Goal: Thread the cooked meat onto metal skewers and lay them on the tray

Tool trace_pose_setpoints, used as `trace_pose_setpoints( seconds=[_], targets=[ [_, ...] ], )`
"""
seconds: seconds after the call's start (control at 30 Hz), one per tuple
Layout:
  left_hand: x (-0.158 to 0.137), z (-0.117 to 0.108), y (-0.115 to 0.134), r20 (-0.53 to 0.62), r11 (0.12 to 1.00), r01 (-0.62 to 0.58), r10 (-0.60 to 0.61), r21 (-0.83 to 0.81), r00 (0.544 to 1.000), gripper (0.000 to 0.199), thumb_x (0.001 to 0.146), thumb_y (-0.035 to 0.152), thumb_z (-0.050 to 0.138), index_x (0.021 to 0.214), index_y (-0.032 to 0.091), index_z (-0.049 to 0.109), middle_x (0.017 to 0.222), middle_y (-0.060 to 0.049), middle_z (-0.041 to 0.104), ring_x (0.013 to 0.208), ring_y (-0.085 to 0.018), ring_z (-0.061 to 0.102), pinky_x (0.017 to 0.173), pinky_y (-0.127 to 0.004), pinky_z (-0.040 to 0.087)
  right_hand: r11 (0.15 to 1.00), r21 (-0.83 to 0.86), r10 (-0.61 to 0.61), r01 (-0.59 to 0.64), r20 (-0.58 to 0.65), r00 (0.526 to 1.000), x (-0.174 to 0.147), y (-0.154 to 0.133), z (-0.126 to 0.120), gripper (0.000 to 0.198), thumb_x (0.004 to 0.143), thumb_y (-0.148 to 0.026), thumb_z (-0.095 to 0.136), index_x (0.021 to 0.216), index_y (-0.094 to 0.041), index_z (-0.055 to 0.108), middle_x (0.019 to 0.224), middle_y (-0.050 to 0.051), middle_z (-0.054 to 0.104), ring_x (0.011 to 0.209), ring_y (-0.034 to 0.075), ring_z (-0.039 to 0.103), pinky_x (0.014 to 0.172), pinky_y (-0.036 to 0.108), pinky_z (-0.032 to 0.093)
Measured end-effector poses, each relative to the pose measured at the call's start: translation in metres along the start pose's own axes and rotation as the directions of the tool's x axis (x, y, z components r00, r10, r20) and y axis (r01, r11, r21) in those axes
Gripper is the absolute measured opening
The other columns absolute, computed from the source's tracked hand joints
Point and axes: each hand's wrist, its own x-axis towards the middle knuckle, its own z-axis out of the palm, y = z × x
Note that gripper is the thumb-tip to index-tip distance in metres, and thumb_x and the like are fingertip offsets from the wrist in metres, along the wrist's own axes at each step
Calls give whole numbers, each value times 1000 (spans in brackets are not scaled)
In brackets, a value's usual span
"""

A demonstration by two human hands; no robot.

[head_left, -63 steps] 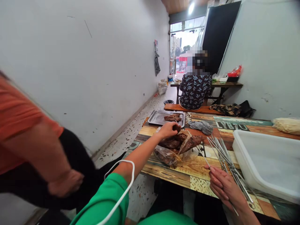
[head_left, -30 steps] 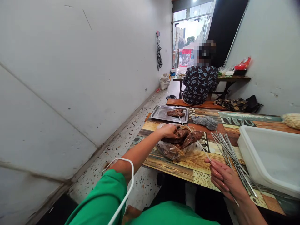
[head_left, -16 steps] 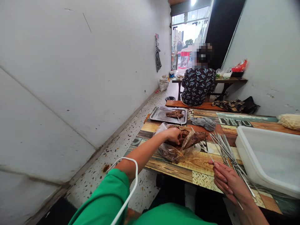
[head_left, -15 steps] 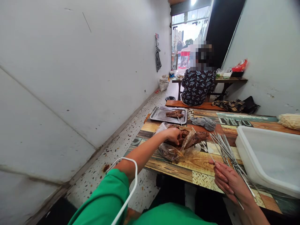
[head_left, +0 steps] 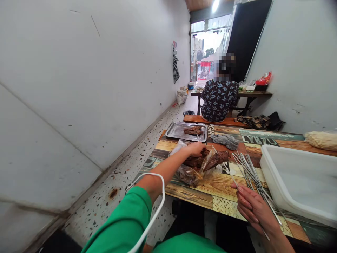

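My left hand (head_left: pixel 196 149) reaches into an opened clear plastic bag (head_left: pixel 190 175), its fingers curled onto dark brown meat (head_left: pixel 195 161); the fingertips are hidden. A large piece of meat (head_left: pixel 216 160) sticks out of the bag's right side. In my right hand (head_left: pixel 254 203) is a thin metal skewer (head_left: pixel 230 173), pinched between thumb and fingers and pointing toward the bag, with its other end showing below the hand. A pile of metal skewers (head_left: pixel 250 168) lies on the table just beyond this hand.
Behind the bag are a metal tray (head_left: pixel 173 132) with meat (head_left: pixel 193 130) on it and grey gloves (head_left: pixel 225 141). A white plastic tub (head_left: pixel 281 188) stands at right, a bundle of pale sticks (head_left: pixel 321 140) behind it. Another person (head_left: pixel 219 100) sits ahead, back turned.
My left hand has shifted slightly toward the far side of the bag, its fingers now less visible. My right hand keeps the skewer in nearly the same place. The camera view has tilted slightly.
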Motion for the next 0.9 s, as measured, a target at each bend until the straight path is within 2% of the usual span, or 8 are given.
trace_pose_setpoints(
  seconds=[0.1,0.3,0.53,0.6,0.67,0.73,0.8,0.9],
  targets=[
    [1,2,-2,-44,999,-30,28,-38,999,35,61,9,71,95,17,68,97,-8,67,93,-24,61,79,-28,45,1000,-14,-7,7,-18,1000,-2,0,-1,38,77,-44,73,100,-15,65,46,-12,33,27,-2,19,30,14,17],
    [-6,2,-12,-111,976,-108,88,-188,990,35,66,11,68,100,15,62,95,-4,67,90,-20,60,79,-27,45,999,-32,-1,-1,-36,999,-3,1,-4,42,73,-48,75,99,-16,64,47,-12,33,27,-2,19,30,14,19],
    [-14,-17,-21,-232,888,-157,59,-432,971,36,63,12,71,98,17,62,91,1,67,87,-14,60,82,-24,44,1000,-13,-4,4,-3,1000,-3,2,-3,37,75,-46,74,94,-16,64,46,-12,33,27,-2,19,30,14,18],
    [-17,-24,-22,-228,829,-119,-11,-547,974,36,60,14,75,94,16,62,82,2,65,80,-12,59,76,-23,44,1000,-12,-4,4,-18,1000,-5,0,0,37,76,-46,74,95,-16,64,46,-12,32,27,-2,19,31,14,18],
    [-21,-29,-22,-152,683,-3,-158,-730,976,35,60,16,77,91,15,61,73,4,61,67,-10,56,67,-22,43,1000,-9,-3,3,-27,1000,-6,-2,3,37,75,-46,75,95,-16,65,46,-12,32,27,-3,18,31,14,17],
    [-26,-32,-22,6,434,127,-270,-892,963,31,61,16,78,86,15,60,67,5,59,57,-7,52,58,-20,39,1000,-6,-5,5,-25,1000,-7,-3,7,37,74,-46,75,95,-17,64,46,-12,31,27,-3,16,31,13,15],
    [-31,-33,-22,160,207,223,-280,-953,947,28,59,12,79,76,14,58,63,5,58,53,-6,50,54,-19,35,1000,-11,-5,5,-12,1000,-7,-2,9,36,75,-44,74,95,-17,64,46,-13,30,28,-3,15,30,13,13],
    [-37,-32,-22,286,35,302,-238,-953,928,27,54,6,80,67,13,58,61,4,59,54,-6,52,55,-20,36,1000,-26,4,-4,6,1000,-5,0,9,33,78,-42,72,97,-16,64,47,-13,30,28,-3,16,31,12,15]
  ],
)
